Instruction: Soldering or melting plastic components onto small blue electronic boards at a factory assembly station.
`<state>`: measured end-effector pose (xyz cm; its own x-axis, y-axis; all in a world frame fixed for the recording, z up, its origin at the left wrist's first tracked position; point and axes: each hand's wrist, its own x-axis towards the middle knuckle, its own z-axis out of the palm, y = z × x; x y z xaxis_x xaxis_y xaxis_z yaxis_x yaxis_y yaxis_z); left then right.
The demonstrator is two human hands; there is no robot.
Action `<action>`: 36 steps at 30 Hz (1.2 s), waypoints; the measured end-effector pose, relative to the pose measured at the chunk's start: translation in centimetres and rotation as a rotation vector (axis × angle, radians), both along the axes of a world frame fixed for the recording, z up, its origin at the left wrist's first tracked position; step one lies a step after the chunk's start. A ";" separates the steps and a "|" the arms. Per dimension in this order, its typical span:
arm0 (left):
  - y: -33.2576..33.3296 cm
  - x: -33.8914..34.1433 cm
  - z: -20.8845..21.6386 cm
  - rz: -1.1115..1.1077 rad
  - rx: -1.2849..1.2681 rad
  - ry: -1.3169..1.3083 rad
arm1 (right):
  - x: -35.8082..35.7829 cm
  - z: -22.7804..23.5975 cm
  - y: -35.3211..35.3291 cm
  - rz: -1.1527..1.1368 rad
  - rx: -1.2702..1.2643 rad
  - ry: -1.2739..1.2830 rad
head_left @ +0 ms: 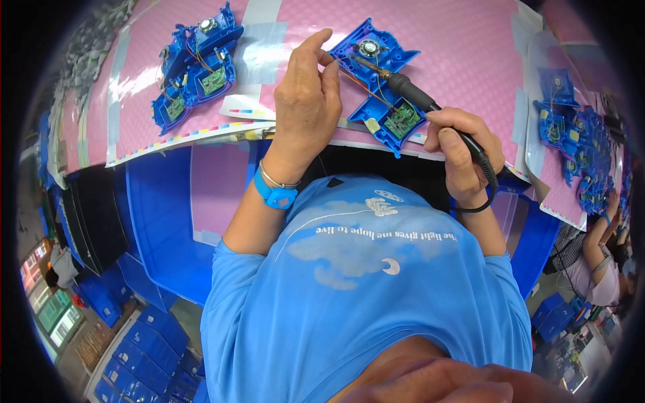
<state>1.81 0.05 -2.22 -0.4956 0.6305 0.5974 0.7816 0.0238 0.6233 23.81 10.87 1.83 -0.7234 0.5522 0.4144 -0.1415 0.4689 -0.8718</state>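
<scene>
My right hand (467,148) grips a soldering iron (411,92) with a black handle. Its metal tip points up and left, over the upper half of an opened blue plastic housing (396,57). A round silver speaker (369,48) is set in that half, close to the tip. Thin red and dark wires run down to a green circuit board (403,119) in the lower half. At the upper half's left corner is my left hand (309,97), index finger raised, thumb and another finger drawn together; what they pinch is too small to make out.
On the left of the pink-covered table (269,84) lies another opened blue housing (201,74) with boards and a speaker. Several more blue housings (584,148) are piled at the right, near another person's arm (598,235). Blue bins (161,221) stand below the table edge.
</scene>
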 end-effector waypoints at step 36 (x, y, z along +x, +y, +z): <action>-0.4 -3.0 1.0 -0.274 0.035 0.403 | -0.6 0.0 -0.1 -0.063 -0.008 0.107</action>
<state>-1.19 -0.36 -1.18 -0.0397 0.6816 0.7306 0.9354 -0.2317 0.2670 23.25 10.74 1.86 -0.6392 0.5987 0.4826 -0.2045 0.4726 -0.8572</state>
